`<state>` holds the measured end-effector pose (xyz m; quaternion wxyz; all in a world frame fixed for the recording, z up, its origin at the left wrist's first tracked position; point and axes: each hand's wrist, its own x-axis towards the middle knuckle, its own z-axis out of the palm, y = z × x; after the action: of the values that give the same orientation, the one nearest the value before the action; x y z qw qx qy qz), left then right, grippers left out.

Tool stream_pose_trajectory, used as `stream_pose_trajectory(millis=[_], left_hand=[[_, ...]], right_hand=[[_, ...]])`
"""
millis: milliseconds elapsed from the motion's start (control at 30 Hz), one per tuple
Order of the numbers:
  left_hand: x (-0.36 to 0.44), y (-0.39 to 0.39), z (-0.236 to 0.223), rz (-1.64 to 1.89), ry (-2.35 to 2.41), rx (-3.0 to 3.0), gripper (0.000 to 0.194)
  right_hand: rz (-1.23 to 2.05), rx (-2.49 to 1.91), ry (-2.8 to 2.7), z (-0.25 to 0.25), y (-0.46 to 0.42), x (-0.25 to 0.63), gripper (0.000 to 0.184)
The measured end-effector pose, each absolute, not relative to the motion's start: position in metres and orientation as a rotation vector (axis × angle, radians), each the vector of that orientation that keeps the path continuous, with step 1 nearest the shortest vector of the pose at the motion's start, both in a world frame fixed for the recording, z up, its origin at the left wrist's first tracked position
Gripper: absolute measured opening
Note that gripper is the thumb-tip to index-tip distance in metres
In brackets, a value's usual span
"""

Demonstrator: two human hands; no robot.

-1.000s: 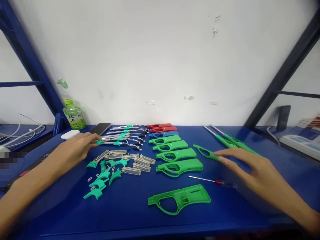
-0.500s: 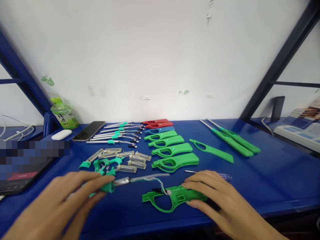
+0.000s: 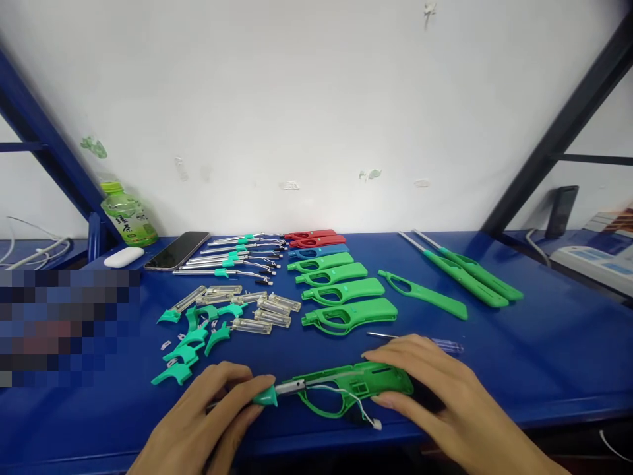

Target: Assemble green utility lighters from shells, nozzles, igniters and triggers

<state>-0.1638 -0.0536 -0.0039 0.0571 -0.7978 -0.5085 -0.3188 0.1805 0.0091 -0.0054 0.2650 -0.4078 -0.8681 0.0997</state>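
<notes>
Pinched in my left hand (image 3: 212,415) is a lighter nozzle tube (image 3: 291,386) with a teal collar (image 3: 267,396). Its clear hose and white wires with a small connector (image 3: 376,424) trail to the right, over a green lighter handle shell (image 3: 356,382). That shell lies hollow side up on the table, and my right hand (image 3: 435,389) grips its wide end between thumb and fingers. Behind my left hand are loose teal triggers (image 3: 185,355) and several clear fuel tanks (image 3: 252,326). The nozzle's far end is hidden by my left hand.
Green handle shells (image 3: 351,315), red ones (image 3: 316,235) and a blue one stand in a column. Nozzle tubes (image 3: 217,272) lie left of them, near a phone (image 3: 178,251) and a bottle (image 3: 129,214). A screwdriver (image 3: 448,345) lies behind my right hand; two long-nozzled green lighters (image 3: 465,280) lie farther right.
My left hand has moved right and toward me with the nozzle tube, bringing its collar near the shell's narrow end. My right hand keeps its hold on the shell.
</notes>
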Motion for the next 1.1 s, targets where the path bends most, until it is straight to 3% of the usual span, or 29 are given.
stream_pose_trajectory(millis=[800,1100], left_hand=[[-0.173,-0.055,0.003,-1.016,-1.693,-2.529,0.029],[-0.176,-0.056,-0.003,-0.943,-1.616,-2.546,0.037]], right_hand=[[0.28,-1.031,-2.356,-0.002,0.011,0.18,0.027],[0.309,-1.021,-2.375,-0.005,0.011,0.181,0.024]])
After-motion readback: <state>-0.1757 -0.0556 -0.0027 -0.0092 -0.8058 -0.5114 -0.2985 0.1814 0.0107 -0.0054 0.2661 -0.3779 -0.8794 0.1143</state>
